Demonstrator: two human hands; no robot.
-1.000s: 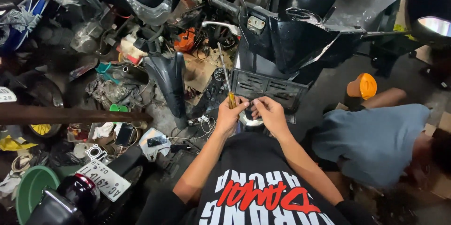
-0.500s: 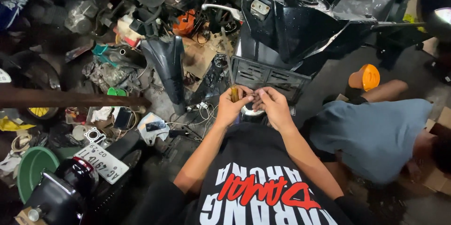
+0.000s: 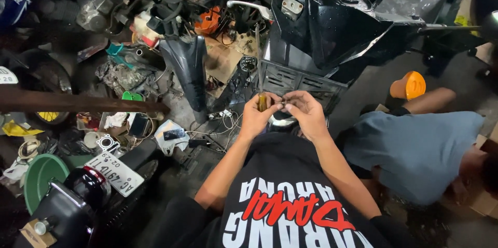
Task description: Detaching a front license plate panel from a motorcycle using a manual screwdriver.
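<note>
Our left hand is clenched round the amber, translucent handle of a screwdriver, its thin steel shaft standing upright before the black ribbed plastic panel; our right hand pinches something small at the fingertips, perhaps a screw; a glossy black fairing leans just left.

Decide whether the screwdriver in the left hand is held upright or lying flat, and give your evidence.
Upright. The screwdriver has its yellow handle in the left hand, and its thin shaft rises toward the black scooter panel.
</note>
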